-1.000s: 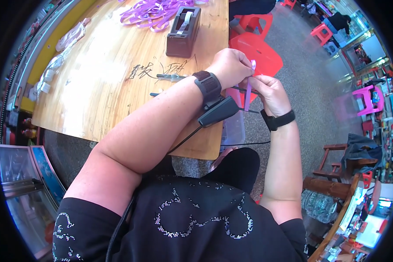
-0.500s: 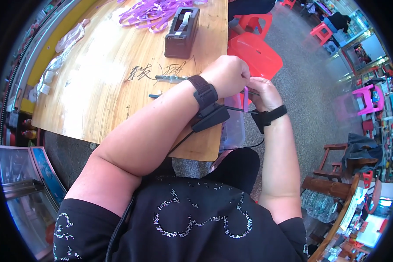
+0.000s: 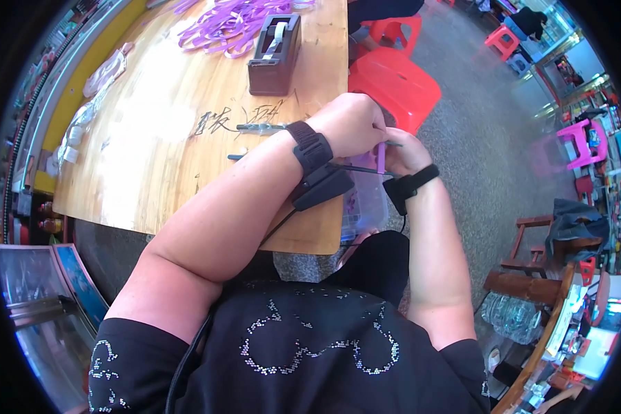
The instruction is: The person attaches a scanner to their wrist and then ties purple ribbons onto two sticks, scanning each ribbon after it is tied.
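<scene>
My left hand (image 3: 357, 125) is closed at the table's right edge, its fingertips pinching a narrow purple ribbon (image 3: 381, 157). The ribbon hangs down between my two hands. Close against those fingertips, my right hand (image 3: 407, 153) is curled, its fingers partly hidden behind the left hand. A thin dark rod (image 3: 395, 144) shows across the right fingers; its full shape is hidden. Below both hands stands a clear plastic box (image 3: 366, 210) with some purple in it.
A wooden table (image 3: 145, 165) bears a black tape dispenser (image 3: 272, 69), a heap of purple ribbons (image 3: 231, 27) and a pen-like item (image 3: 259, 128). Red plastic stools (image 3: 400, 86) stand beyond its right edge, with a person seated near them. Black straps with small devices circle my wrists.
The view has shifted slightly, so the table sits a little further left. My right hand has dropped slightly; more of the hanging ribbon and the thin rod shows.
</scene>
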